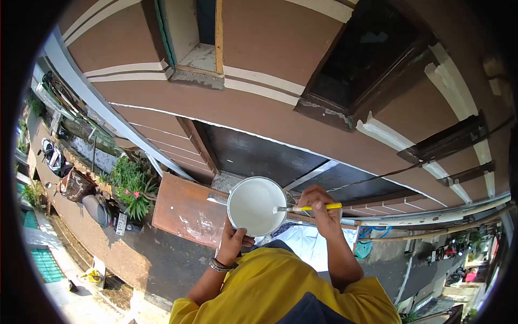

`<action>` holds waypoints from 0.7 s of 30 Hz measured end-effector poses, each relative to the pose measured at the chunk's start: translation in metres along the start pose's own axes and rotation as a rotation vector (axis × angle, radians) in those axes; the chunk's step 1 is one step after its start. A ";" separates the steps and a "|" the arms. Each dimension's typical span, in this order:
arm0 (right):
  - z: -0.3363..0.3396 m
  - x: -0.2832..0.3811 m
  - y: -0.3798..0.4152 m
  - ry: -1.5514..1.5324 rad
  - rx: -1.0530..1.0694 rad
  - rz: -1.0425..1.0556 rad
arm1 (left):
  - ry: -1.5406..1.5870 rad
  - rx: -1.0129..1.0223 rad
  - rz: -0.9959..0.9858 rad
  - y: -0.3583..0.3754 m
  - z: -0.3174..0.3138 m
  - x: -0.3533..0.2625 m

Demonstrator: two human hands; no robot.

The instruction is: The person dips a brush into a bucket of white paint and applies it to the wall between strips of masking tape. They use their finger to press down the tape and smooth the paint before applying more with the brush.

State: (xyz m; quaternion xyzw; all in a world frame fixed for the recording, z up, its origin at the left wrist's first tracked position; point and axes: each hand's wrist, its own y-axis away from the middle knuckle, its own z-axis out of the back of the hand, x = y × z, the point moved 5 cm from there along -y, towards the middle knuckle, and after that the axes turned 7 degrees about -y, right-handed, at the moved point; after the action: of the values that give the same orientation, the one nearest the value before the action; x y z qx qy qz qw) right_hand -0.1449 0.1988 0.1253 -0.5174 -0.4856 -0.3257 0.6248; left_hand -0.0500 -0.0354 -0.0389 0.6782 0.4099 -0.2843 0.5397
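My left hand (235,241) grips a round white bucket (256,179) from below at its near side, with the thumb up against the wall. White paint (249,209) shows inside it. In my right hand (324,216) is a paintbrush (306,208) with a yellow handle, pinched between thumb and fingers. Its whitened bristles overlap the bucket's right inner edge in this view. The handle points away to the right.
Ahead rises a brown wall (286,43) with cream bands and dark windows. Below lies a paint-spattered brown board (183,208) and a pale sheet (302,243). A dark cable (377,177) crosses at right. A parked motorcycle (97,208) and flowering plants (132,186) stand at left.
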 end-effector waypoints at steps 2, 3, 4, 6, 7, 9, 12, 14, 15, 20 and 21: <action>-0.007 0.010 -0.017 -0.086 0.000 0.033 | 0.018 -0.017 -0.015 0.001 0.000 0.001; -0.010 0.022 -0.025 -0.143 -0.009 0.037 | 0.030 -0.025 -0.014 0.003 0.000 0.000; -0.009 0.032 -0.035 -0.228 0.097 0.028 | 0.049 -0.032 0.002 0.003 0.001 0.001; -0.007 0.063 -0.055 -0.068 0.033 0.027 | 0.111 -0.045 -0.044 0.001 0.008 0.022; -0.007 0.078 -0.067 0.009 -0.009 0.039 | 0.115 -0.040 -0.068 -0.002 0.009 0.019; -0.009 0.111 -0.101 0.460 -0.042 0.383 | 0.110 -0.122 -0.093 0.000 0.013 0.020; -0.025 0.145 -0.141 0.696 -0.199 0.408 | 0.175 -0.153 -0.063 -0.003 0.028 0.024; -0.037 0.155 -0.166 0.780 -0.304 0.363 | 0.168 -0.157 -0.062 -0.005 0.042 0.024; -0.041 0.157 -0.177 0.821 -0.333 0.396 | 0.164 -0.171 -0.059 -0.006 0.051 0.024; -0.046 0.153 -0.207 1.070 -0.438 0.395 | 0.094 -0.150 -0.053 -0.006 0.089 -0.002; -0.048 0.150 -0.211 1.106 -0.450 0.387 | 0.094 -0.155 -0.044 -0.007 0.095 -0.006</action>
State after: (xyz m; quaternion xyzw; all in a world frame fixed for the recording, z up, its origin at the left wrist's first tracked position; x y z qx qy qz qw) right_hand -0.2761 0.1136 0.3370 -0.4698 0.0924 -0.5202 0.7072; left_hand -0.0534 -0.1281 -0.0618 0.6377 0.4704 -0.2312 0.5645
